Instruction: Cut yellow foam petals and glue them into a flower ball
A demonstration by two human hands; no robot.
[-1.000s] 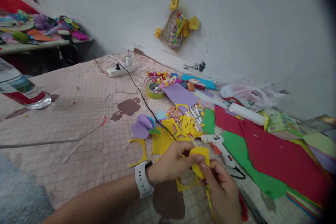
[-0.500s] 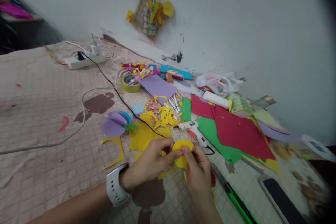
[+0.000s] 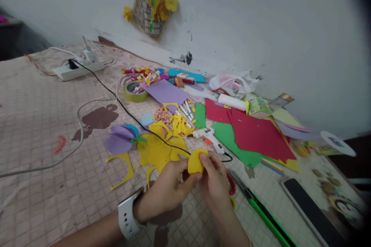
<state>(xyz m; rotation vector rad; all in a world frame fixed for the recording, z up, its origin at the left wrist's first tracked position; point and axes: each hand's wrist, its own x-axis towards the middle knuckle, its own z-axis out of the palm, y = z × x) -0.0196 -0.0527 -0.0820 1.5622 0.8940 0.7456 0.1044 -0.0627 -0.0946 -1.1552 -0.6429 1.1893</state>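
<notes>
Between both hands is a round piece of yellow craft foam or paper (image 3: 195,163), bent over so that it looks folded. My left hand (image 3: 171,183), below a white watch strap, pinches its left and lower edge. My right hand (image 3: 214,179) grips the right side with thumb and fingers. Just beyond the hands lie yellow sheets and cut circles (image 3: 155,150). A white glue gun (image 3: 211,139) rests to the upper right of the hands. Red scissor handles (image 3: 231,184) show partly behind my right hand.
A green cutter (image 3: 266,216) and a phone (image 3: 311,210) lie at the right. Red sheets (image 3: 257,135), a tape roll (image 3: 135,92) and a purple paper flower (image 3: 118,139) lie farther back. A black cord runs from the power strip (image 3: 78,70) across the table.
The yellow circle lay flat toward me and now is bent over, turned partly on edge. Both hands still hold it. The view has shifted slightly to the right.
</notes>
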